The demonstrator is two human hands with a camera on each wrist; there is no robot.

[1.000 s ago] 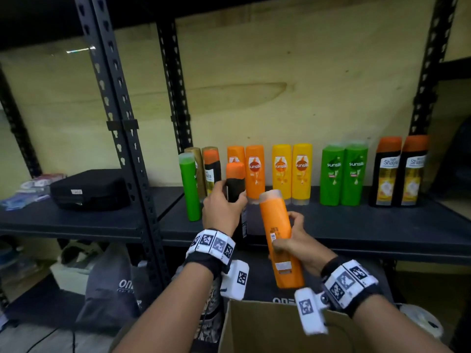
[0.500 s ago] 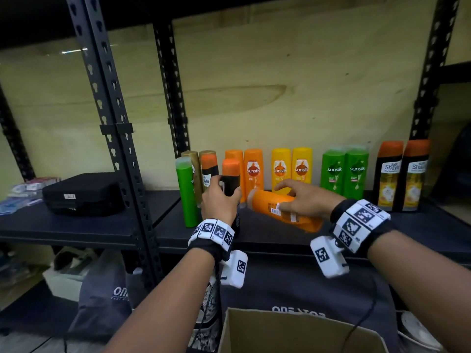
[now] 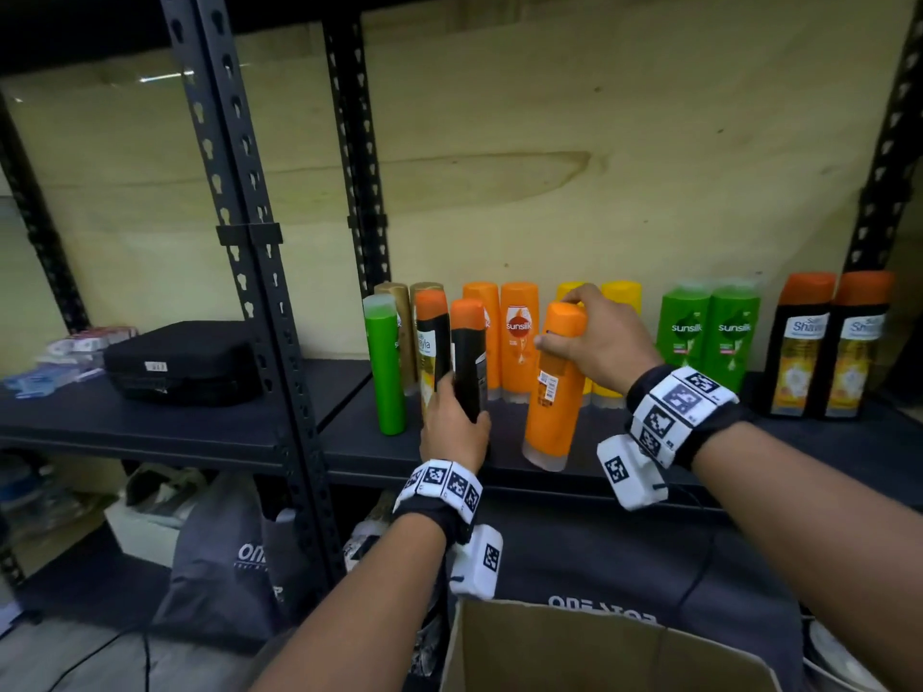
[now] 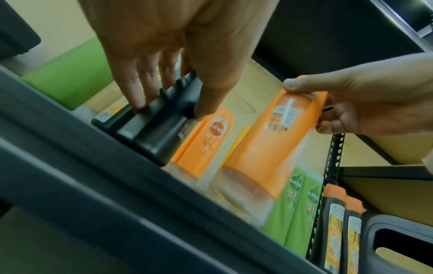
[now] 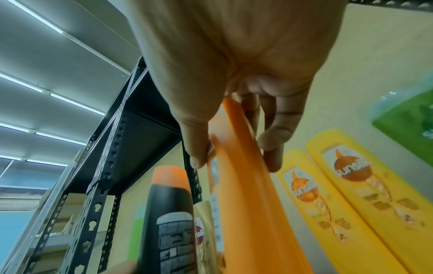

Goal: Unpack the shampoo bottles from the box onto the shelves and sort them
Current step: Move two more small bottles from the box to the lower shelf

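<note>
On the dark shelf [image 3: 599, 472], my right hand [image 3: 597, 337] grips the top of an orange shampoo bottle [image 3: 552, 392] that stands nearly upright near the front edge, cap down. The same orange bottle [image 5: 246, 204] runs between my thumb and fingers in the right wrist view. My left hand [image 3: 454, 427] holds the lower body of a black bottle with an orange cap [image 3: 468, 357], standing beside another like it [image 3: 432, 342]. The left wrist view shows my fingers [image 4: 140, 87] around the black bottle [image 4: 154, 133]. The cardboard box [image 3: 574, 656] sits open below.
Along the back stand a green bottle [image 3: 384, 372], gold ones, orange Sunsilk [image 3: 519, 337], yellow [image 5: 351, 204], two green Sunsilk [image 3: 709, 332] and two black Shayla bottles [image 3: 829, 347]. A black case [image 3: 185, 362] lies on the left shelf. Black uprights [image 3: 249, 272] frame the bays.
My right hand lifted the orange bottle from above the box, swung it sideways over the shelf, then stood it upright on the shelf. The left hand slid down the black bottle.
</note>
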